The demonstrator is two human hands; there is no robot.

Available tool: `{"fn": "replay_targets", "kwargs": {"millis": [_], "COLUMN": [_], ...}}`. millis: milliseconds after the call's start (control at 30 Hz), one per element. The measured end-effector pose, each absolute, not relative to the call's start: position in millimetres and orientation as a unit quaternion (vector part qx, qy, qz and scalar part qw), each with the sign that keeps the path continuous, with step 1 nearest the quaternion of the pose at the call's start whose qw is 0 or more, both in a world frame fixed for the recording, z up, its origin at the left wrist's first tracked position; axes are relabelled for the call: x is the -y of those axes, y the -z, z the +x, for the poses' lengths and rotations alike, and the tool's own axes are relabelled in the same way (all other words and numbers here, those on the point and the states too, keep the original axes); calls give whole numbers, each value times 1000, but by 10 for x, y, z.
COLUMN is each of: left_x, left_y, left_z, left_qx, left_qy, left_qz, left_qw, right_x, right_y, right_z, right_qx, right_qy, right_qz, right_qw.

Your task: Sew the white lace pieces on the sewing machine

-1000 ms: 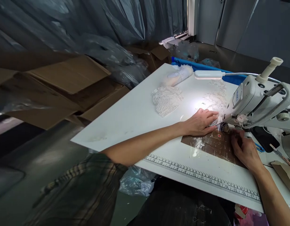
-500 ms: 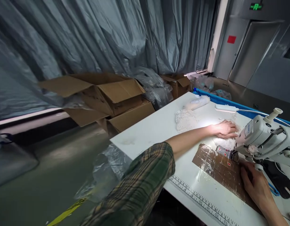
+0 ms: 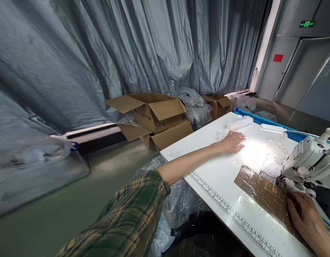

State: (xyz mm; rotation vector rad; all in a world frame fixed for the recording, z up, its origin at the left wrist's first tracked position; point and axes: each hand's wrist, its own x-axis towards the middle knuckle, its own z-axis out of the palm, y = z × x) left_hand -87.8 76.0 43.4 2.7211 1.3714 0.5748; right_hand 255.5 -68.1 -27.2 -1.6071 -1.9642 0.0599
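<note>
My left hand [image 3: 231,142] lies palm down on the white table [image 3: 224,166], fingers stretched and apart. It partly covers a piece of white lace [image 3: 221,134]. Beside the needle area of a white sewing machine [image 3: 305,159], my right hand [image 3: 304,212] rests at the edge of a brown, tape-covered board [image 3: 261,192], thumb apart from its bent fingers and nothing seen in it. More white lace [image 3: 274,153] lies under the lamp's glare, close to the machine head. A rolled white bundle [image 3: 239,122] sits at the table's far edge.
A white lamp [image 3: 273,128] on a bendable neck lights the table. A printed ruler scale [image 3: 221,203] runs along the front edge. Open cardboard boxes [image 3: 165,119] and clear plastic bags [image 3: 197,107] stand beyond the table, before a grey curtain [image 3: 154,46].
My left hand has moved left, from the lace near the machine to the other lace piece. My right hand has stayed on the brown board. The view has shifted left.
</note>
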Motion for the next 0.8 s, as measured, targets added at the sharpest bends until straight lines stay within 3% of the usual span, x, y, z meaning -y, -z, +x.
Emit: {"fn": "replay_targets", "kwargs": {"millis": [333, 433, 600, 800], "left_x": [-542, -433, -289, -323], "left_y": [-269, -289, -213, -67], "left_z": [-1404, -1286, -1044, -933], "left_qx": [-544, -500, -284, -372], "left_qy": [-297, -319, -375, -315], "left_qz": [784, 804, 877, 866], "left_qw": [30, 37, 98, 113], "right_x": [657, 658, 708, 720], "right_y": [187, 169, 115, 111], "right_z": [2608, 2599, 2505, 2574], "right_qx": [751, 752, 730, 743], "right_qy": [-61, -66, -51, -81], "right_qz": [-606, -606, -629, -631], "right_qw": [255, 252, 263, 208]}}
